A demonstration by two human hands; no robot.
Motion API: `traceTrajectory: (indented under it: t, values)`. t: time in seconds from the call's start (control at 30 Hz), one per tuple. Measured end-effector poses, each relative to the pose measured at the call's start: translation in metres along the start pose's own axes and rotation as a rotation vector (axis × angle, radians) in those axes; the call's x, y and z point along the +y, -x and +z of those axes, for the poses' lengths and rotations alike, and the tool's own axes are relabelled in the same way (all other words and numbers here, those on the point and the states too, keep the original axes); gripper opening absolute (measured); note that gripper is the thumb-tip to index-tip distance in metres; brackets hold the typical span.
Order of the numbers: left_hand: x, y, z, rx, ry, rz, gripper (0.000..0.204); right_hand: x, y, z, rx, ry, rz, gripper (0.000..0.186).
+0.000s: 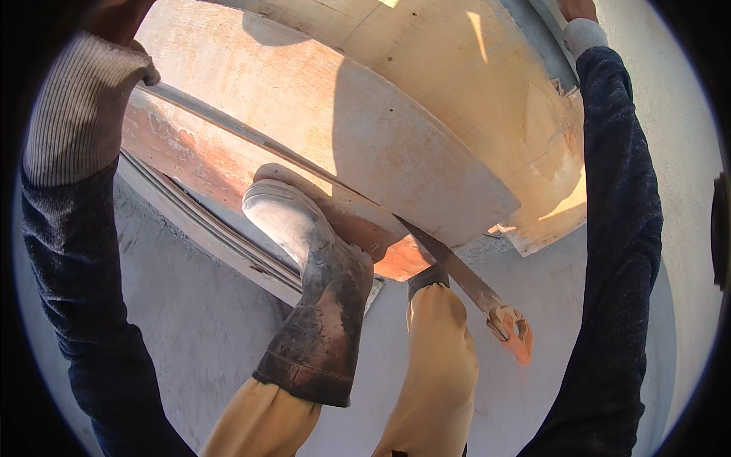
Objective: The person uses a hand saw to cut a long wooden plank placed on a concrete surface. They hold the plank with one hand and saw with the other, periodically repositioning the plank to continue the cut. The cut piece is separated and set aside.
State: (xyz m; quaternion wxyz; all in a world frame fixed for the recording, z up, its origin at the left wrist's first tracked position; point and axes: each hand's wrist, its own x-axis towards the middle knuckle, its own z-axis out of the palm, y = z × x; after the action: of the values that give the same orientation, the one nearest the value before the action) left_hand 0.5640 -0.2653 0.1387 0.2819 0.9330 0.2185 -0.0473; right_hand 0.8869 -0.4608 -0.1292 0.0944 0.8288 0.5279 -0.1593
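Note:
My left hand point(116, 20) is at the upper left edge, cut off by the picture's rim, beside a pale plywood board point(251, 91). My right hand point(577, 9) reaches up to the top right edge near the far end of a second, yellower plywood sheet point(457, 76). The fingers of both hands are out of sight. A handsaw point(461, 276) with a worn wooden handle lies unheld, its blade along the near edge of the pale board. My booted foot point(285, 209) is on a reddish, stained board point(194, 152) under that edge.
Long narrow strips point(221, 228) run along the left side below the boards. Grey concrete floor point(190, 305) lies beneath. A pale wall point(678, 114) rises on the right, and my other boot point(428, 279) stands by the saw blade.

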Motion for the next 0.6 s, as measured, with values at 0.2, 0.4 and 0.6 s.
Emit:
traceTrajectory:
  t: [0.2, 0.4, 0.6]
  values:
    - [0.065, 0.1, 0.023, -0.166, 0.185, 0.009, 0.041, -0.187, 0.231, -0.159, 0.117, -0.765, -0.443, 0.073]
    - [0.15, 0.152, 0.031, -0.243, 0.643, -0.24, 0.053, -0.192, 0.336, -0.2, -0.009, -1.026, -0.058, 0.023]
    - [0.241, 0.238, 0.121, -0.603, 0.193, 0.341, 0.063, -0.12, 0.442, -0.236, 0.176, -0.872, 0.39, 0.013]
